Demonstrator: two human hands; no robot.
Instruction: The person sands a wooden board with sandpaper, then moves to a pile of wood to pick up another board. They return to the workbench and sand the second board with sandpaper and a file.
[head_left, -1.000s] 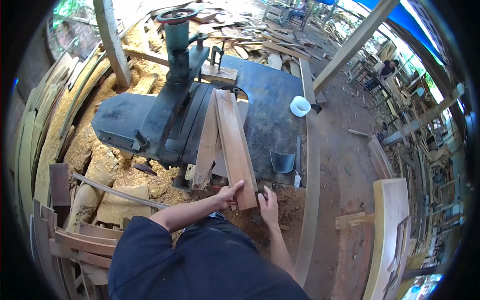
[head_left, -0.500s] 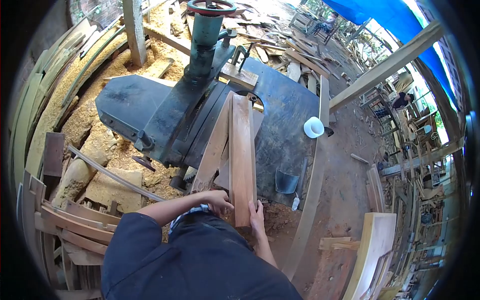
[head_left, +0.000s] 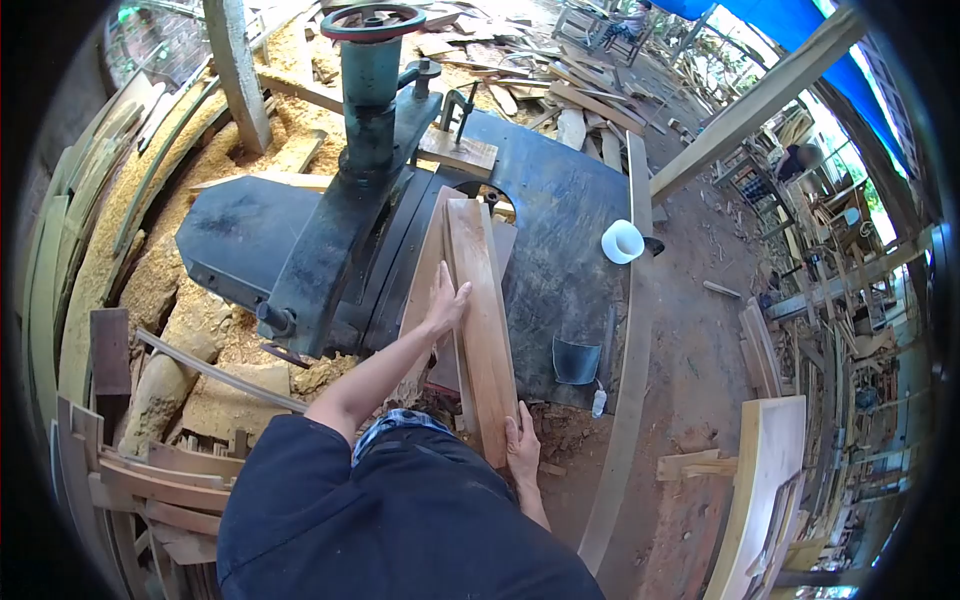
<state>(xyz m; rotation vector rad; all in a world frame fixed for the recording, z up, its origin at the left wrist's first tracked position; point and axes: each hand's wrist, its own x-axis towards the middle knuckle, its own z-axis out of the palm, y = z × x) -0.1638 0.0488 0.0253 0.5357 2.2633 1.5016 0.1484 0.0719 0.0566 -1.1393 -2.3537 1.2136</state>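
A long wooden board point(head_left: 478, 330) lies lengthwise in front of me, its far end at the opening in the dark machine table. Along its left side runs another, rougher wooden piece point(head_left: 424, 282). My left hand point(head_left: 446, 302) rests against the board's left side about midway, fingers stretched forward and the thumb apart. Close to the near end, my right hand point(head_left: 522, 450) holds the board's right edge; part of its grip is hidden.
The machine's dark arm and green column point(head_left: 370, 100) stand at the left of the table point(head_left: 570, 215). A white cup point(head_left: 622, 242) and a dark curved piece point(head_left: 576, 361) are on the right. Sawdust point(head_left: 190, 235) and scrap wood surround the machine. A person point(head_left: 795, 162) sits far right.
My left hand has moved forward from near my waist to the board's middle, its fingers now stretched out. My right hand stays by the near end. The view has shifted slightly.
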